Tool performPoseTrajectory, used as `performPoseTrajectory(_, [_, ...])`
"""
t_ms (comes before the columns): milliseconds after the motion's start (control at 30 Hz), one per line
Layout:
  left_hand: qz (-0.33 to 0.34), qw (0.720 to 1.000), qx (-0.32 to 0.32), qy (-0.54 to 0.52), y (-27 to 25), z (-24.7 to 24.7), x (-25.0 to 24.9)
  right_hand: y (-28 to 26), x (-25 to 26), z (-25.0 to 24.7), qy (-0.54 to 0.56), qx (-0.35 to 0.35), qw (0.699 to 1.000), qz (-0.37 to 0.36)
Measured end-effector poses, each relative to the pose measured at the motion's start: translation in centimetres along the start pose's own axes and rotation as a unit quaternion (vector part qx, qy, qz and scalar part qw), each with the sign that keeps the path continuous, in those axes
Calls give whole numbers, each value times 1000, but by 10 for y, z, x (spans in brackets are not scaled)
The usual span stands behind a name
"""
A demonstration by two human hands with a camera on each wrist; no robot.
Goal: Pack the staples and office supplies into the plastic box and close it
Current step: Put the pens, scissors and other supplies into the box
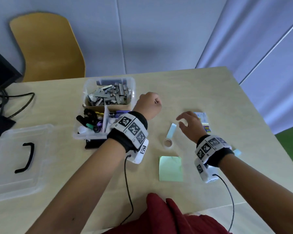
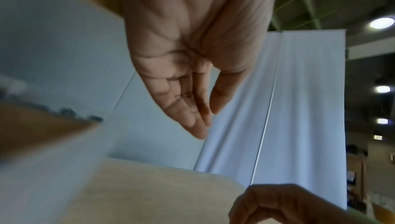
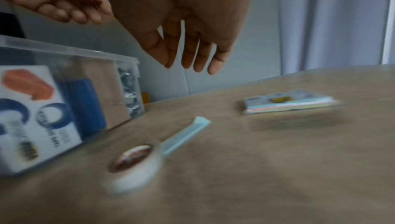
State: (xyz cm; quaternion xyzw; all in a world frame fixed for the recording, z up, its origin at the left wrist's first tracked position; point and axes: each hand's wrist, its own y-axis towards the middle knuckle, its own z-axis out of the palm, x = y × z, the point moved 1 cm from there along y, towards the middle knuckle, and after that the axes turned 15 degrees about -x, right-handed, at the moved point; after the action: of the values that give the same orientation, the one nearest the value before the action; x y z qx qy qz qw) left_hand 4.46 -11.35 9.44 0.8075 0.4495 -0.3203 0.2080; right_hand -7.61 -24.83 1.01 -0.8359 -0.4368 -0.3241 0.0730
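1. Beneath the right hand [image 1: 189, 125], fingers spread in an empty grip, lies a notepad stack [image 1: 202, 121] on the bench [image 1: 210, 92], apparently next.
2. Left hand [image 1: 148, 105], loosely relaxed and empty, hangs beside the plastic box [image 1: 108, 105]; its lid [image 1: 19, 159] lies apart.

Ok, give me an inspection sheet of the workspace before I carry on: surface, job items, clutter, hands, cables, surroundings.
Surface: light wooden table.
Job's things: open plastic box holding staples; lid lies apart on the left; tape roll, green sticky notes and coloured note pack still out.
Clutter: pale blue strip beside the tape.
Grips: left hand fingers together, empty; right hand open above the table.
Cables: black cables at left edge; wrist leads.
Surroundings: yellow chair, curtain.
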Motion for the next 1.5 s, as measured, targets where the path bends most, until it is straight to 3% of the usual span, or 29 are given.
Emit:
performPoseTrajectory(133, [-54,993,68,76,-7,55,1,-13,-33,-17,-47,69,996,41])
performPoseTrajectory(233, [-99,978,112,145,-16,86,6,-27,-50,-22,-66,121,990,35])
performPoseTrajectory(333, [-102,964,134,208,-22,107,12,-37,-62,-29,-96,160,982,27])
performPoseTrajectory(633, [-83,952,137,260,-29,126,3,-33,-76,-46,-133,158,978,6])
performPoseTrajectory(800, [-79,958,144,237,-31,121,3,-28,-72,-59,-184,203,962,-8])
performPoseTrajectory(1067, [-91,988,96,79,-16,97,-5,-46,-100,-89,-274,307,911,18])
performPoseTrajectory(1367, [-101,986,99,84,-40,85,3,-58,-107,-77,-235,223,946,29])
performPoseTrajectory(1500, [-122,981,123,84,-57,78,14,-58,-92,-65,-154,203,965,56])
